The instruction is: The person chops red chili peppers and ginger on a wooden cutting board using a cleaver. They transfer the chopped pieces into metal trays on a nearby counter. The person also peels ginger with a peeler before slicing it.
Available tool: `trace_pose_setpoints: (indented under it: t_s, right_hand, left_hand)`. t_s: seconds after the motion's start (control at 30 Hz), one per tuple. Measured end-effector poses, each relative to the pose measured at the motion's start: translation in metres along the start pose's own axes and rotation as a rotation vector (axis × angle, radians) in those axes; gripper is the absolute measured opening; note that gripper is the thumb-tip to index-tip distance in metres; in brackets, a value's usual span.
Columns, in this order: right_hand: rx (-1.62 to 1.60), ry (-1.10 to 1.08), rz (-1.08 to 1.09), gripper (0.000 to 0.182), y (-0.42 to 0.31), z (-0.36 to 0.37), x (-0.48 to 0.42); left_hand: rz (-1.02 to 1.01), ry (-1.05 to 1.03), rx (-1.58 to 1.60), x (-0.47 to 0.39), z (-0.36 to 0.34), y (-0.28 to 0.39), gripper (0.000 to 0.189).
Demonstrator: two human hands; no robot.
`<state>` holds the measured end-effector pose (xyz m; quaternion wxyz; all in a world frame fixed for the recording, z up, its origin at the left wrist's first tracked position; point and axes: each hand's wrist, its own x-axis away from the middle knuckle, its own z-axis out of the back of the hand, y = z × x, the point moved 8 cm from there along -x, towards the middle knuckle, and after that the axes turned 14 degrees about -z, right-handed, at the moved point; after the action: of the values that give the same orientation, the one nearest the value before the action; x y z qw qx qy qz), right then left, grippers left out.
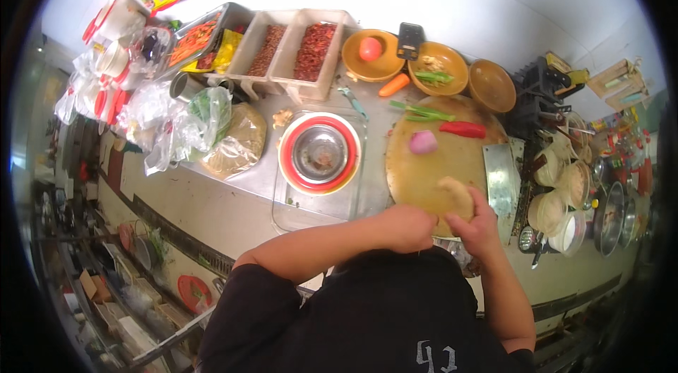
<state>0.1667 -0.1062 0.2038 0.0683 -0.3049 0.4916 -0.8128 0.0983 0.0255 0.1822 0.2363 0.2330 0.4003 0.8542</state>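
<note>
My right hand [479, 225] grips a pale tan, knobbly piece [456, 197], perhaps ginger root, over the near part of a round chopping board [418, 182]. Beside it, my left hand [413, 227] is curled at the board's near edge; what its fingers hold is hidden. Farther back on the board lie a peeled purple onion piece [422, 142], a red pepper [462, 129] and green stalks [426, 113]. A cleaver [499, 177] rests along the right edge. Behind the board, a carrot [394, 85] lies near a brown bowl [373, 72] with a tomato [370, 49].
Nested bowls [344, 182] sit in a glass tray [276, 214] left of the board. A peeler [354, 103] lies behind them. Bins of dried chillies [317, 50], bagged food [235, 143] and two more brown bowls [492, 85] line the back. Seasoning containers [548, 214] stand at right.
</note>
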Motion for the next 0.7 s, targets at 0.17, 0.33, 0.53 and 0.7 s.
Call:
trace_pose_setpoints:
  t_s: [0.17, 0.33, 0.53, 0.7]
  right_hand:
    - [-0.33, 0.144, -0.215, 0.043, 0.023, 0.026, -0.003]
    - [-0.27, 0.094, -0.257, 0.044, 0.055, 0.016, 0.007]
    - [-0.332, 0.091, -0.346, 0.048, 0.07, 0.006, 0.012]
    - [-0.238, 0.122, -0.352, 0.052, 0.082, 0.001, 0.013]
  left_hand:
    - [0.328, 0.56, -0.217, 0.102, 0.119, -0.103, 0.027]
    - [0.806, 1.081, -0.447, 0.267, 0.168, -0.303, 0.033]
    - [0.981, 1.061, -0.32, 0.298, 0.132, -0.387, 0.04]
    - [0.872, 1.228, -0.395, 0.232, 0.175, -0.25, 0.038]
